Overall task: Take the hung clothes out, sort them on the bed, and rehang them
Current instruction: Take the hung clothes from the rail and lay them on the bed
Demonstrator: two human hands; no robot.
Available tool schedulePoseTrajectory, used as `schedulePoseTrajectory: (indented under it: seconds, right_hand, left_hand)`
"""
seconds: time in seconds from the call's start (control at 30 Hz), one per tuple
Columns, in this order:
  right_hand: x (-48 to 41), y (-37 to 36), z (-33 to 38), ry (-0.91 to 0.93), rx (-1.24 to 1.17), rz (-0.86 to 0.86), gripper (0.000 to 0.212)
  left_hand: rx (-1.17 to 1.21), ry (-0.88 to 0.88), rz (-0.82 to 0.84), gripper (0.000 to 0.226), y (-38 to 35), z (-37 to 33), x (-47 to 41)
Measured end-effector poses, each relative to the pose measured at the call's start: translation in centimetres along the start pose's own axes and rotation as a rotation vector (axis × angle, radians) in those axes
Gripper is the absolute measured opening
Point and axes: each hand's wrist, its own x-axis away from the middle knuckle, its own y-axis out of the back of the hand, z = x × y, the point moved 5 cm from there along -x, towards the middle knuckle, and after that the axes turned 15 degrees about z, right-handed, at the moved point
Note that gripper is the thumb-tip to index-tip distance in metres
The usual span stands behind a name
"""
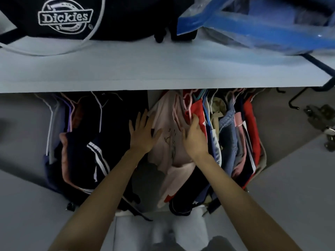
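Reaching from 6 o'clock, the left hand (143,134) and right hand (194,138), fingers straight and gripping nothing, are flanking the pale pink shirt (168,113), hanging lengthwise toward 12 o'clock, equally near both

Clothes (237,142) hung on hangers (100,113) in a tight row under a pale shelf (163,69). At the left hung a dark navy jacket (87,142) with white stripes. In the middle, a pale pink shirt (168,113) showed a thin dark drawing. Just right of it, a red top (198,109), blue denim (226,120) and another red garment (249,124) hung pressed together.
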Motion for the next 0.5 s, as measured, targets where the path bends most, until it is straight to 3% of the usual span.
schedulePoseTrajectory:
  seconds: [0.2, 0.5]
  right_hand:
    - [-1.8, 1.2, 0.9, -0.134, 0.079, 0.022, 0.038]
    - [-1.4, 2.5, 2.3, -0.1, -0.025, -0.052, 0.021]
  left_hand:
    - [0.062, -0.028, 0.01, 0.074, 1.5, -0.3, -3.1]
    - [0.263, -0.256, 0.042, 0.066, 4.6, -1.2, -4.5]
